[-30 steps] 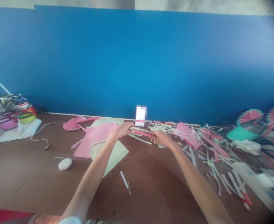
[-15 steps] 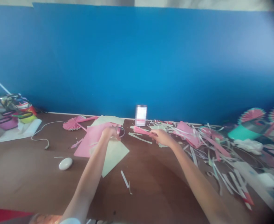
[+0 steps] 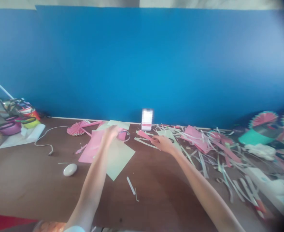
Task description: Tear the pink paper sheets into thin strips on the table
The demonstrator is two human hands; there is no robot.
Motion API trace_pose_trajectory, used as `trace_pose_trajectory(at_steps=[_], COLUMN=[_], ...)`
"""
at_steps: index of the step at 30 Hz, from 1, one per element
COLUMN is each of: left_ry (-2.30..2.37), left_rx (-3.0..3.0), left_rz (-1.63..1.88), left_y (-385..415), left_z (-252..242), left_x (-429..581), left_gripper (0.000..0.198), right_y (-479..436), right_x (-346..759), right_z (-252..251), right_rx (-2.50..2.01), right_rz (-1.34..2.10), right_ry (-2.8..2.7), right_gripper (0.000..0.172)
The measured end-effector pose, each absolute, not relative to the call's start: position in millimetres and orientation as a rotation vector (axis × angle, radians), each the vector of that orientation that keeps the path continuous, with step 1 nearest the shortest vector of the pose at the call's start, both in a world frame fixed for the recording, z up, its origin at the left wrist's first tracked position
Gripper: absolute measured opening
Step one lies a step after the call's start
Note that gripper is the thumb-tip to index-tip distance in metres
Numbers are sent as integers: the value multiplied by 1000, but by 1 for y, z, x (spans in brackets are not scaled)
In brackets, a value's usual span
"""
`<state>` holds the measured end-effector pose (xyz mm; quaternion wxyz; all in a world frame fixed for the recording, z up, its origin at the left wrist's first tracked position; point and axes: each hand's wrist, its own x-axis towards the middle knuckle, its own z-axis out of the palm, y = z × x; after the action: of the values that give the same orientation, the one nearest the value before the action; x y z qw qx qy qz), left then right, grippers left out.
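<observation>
My right hand (image 3: 164, 143) is closed on one end of a narrow folded pink paper strip (image 3: 144, 135), whose other end points left toward the wall. Over a pink paper sheet (image 3: 90, 150) and a pale green paper sheet (image 3: 119, 161) is my left hand (image 3: 111, 132), smeared by motion, so its fingers are unclear. Just right of it is a ring-shaped thing that looks like a roll of tape (image 3: 124, 135); I cannot tell whether the hand touches it. A pleated pink paper fan (image 3: 78, 128) lies to the left of the sheets.
Paper strips and scraps (image 3: 202, 164) litter the right side, near a green container (image 3: 253, 137) and more pink fans. At left lie a white computer mouse (image 3: 70, 169), a white cable (image 3: 44, 145) and pouches (image 3: 10, 129). A blurred white device (image 3: 147, 119) stands by the blue wall (image 3: 142, 64).
My left hand has shifted slightly up and left, uncovering more of the ring-shaped thing. My right hand has drawn slightly left and down, still holding the pink strip.
</observation>
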<state>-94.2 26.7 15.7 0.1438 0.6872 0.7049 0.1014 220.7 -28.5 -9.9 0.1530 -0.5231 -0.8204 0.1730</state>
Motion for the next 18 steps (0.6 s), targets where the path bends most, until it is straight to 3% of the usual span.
trace_pose_trajectory(at_steps=[3, 8, 11, 14, 18], left_ry=[2347, 2494, 2369, 2111, 1843], left_rx=[1926, 1924, 1994, 2131, 2259], left_rz=[557, 1095, 1483, 1701, 1705], left_y=[26, 18, 11, 4, -5], left_z=[27, 47, 59, 68, 74], left_x=[-89, -75, -67, -59, -44], left_gripper=[35, 31, 34, 32, 31], right_y=[-22, -10, -13, -26, -43], right_x=[211, 180, 164, 162, 175], right_z=[-14, -12, -1, 17, 42], right_rx=[-1525, -1408, -1267, -1157, -1160], right_rz=[421, 398, 201, 185, 86], right_ry=[-2310, -2163, -2112, -2166, -2058], right_gripper=[35, 39, 61, 58, 56])
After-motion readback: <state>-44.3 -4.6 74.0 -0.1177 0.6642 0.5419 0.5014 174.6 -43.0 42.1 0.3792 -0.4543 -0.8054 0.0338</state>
